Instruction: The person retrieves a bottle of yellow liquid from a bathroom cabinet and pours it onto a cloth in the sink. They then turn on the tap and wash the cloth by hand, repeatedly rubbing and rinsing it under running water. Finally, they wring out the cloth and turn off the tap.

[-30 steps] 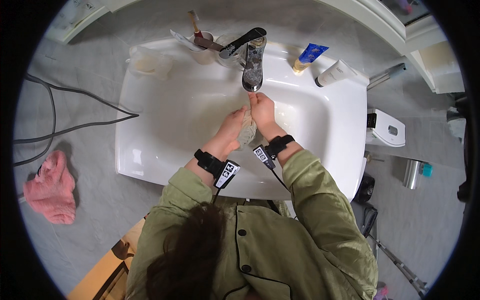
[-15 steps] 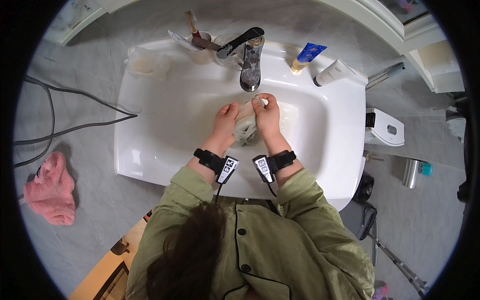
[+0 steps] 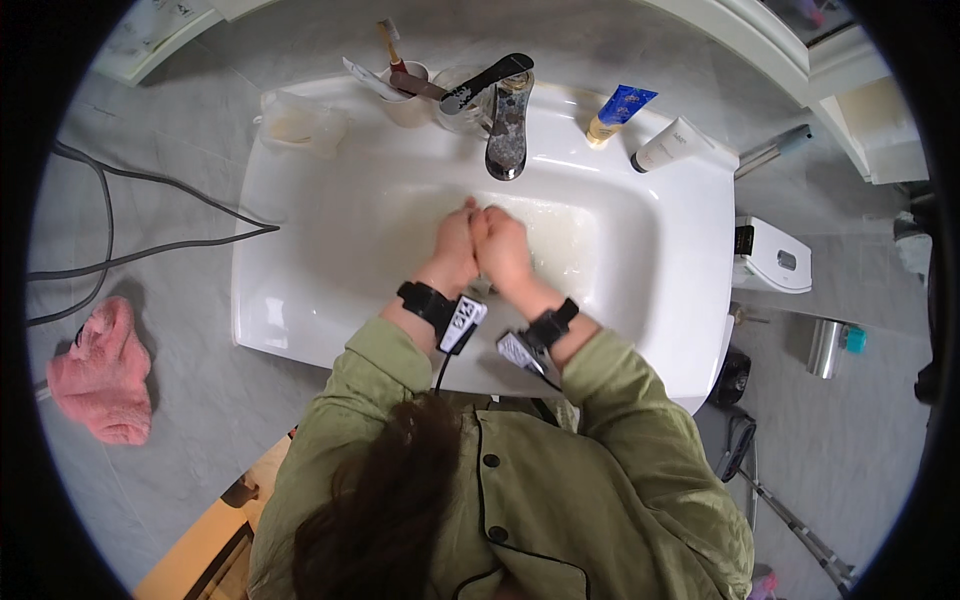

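Note:
Over the basin of the white sink [image 3: 300, 300], my left hand [image 3: 457, 245] and my right hand [image 3: 503, 247] press together, fingers curled inward. The pale, thin cloth between them is almost wholly hidden beneath my hands. Cloudy, sudsy water [image 3: 565, 240] covers the basin's bottom, showing most on the right of my hands. Just beyond them stands the faucet [image 3: 507, 135], its spout pointing down toward my hands and its black lever handle [image 3: 487, 83] turned left. No stream from the spout can be made out.
Along the sink's back edge are a cup [image 3: 405, 105] with toothbrushes, a clear glass [image 3: 462, 115], a translucent soap dish [image 3: 300, 125], a blue-and-gold tube [image 3: 618, 115] and a white tube [image 3: 665, 145]. At left are grey hoses [image 3: 160, 185] and a pink fluffy cloth [image 3: 102, 372].
My hands have come closer together and curled over the cloth, which showed between them before and is now mostly hidden. My right wrist has turned inward.

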The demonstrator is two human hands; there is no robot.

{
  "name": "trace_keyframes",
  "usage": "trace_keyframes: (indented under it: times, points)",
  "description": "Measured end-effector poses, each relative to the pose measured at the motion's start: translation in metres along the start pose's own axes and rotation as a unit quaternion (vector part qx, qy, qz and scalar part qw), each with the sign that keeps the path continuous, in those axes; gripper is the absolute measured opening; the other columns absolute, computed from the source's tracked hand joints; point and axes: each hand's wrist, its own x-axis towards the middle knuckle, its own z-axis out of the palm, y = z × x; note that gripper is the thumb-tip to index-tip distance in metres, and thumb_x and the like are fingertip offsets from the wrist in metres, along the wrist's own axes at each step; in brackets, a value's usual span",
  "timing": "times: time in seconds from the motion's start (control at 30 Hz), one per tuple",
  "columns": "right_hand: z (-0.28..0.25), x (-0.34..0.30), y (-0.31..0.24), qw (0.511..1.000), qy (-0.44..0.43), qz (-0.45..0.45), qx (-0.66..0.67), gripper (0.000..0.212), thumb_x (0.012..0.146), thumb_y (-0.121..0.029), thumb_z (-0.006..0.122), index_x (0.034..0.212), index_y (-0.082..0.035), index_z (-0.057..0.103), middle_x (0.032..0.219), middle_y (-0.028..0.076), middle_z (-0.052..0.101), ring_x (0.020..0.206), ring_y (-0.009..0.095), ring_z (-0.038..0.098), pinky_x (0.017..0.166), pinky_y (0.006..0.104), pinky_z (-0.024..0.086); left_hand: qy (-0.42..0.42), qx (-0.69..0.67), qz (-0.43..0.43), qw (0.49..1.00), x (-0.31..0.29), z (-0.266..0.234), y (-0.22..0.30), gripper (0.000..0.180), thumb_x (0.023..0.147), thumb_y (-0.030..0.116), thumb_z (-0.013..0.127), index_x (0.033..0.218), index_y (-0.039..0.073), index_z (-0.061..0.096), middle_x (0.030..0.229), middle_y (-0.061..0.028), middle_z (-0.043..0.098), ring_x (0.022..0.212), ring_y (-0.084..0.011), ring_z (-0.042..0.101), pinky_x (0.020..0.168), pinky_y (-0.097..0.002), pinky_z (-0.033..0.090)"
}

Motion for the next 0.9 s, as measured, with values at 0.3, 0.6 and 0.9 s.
trace_keyframes:
  times: [0.3,0.6,0.9]
  points:
    - [0.013,0.002,0.031,1.0,-0.003,0.008,-0.008,0.029,0.087,-0.021,0.052,0.072,0.003,0.059,0.07,0.027,0.058,0.07,0.045,0.057,0.063,0.0453,0.047,0.055,0.118,-0.036,0.991,-0.001,-0.002,-0.004,0.038,0.095,0.033,0.047,0.117,0.003,0.054,0.103,-0.007,0.062,0.089,-0.0179,0.06,0.075,-0.035,0.049]
    - [-0.005,0.005,0.084,0.859,-0.085,0.3,0.406,0.02,0.088,-0.021,0.06,0.079,-0.003,0.058,0.068,0.0,0.057,0.06,0.011,0.05,0.055,0.025,0.041,0.006,0.109,-0.02,0.994,-0.001,-0.026,0.001,0.019,0.092,0.025,0.054,0.091,0.007,0.052,0.093,-0.0073,0.059,0.081,-0.0197,0.061,0.072,-0.035,0.051]
    - [0.001,-0.03,0.026,0.997,-0.079,0.005,-0.009,0.023,0.088,-0.019,0.057,0.075,0.0,0.055,0.066,0.021,0.058,0.059,0.037,0.058,0.054,0.0397,0.046,0.13,0.01,-0.085,0.988,-0.011,-0.019,-0.018,0.023,0.093,0.03,0.05,0.094,0.008,0.056,0.099,-0.0039,0.058,0.09,-0.0152,0.056,0.071,-0.0318,0.048]
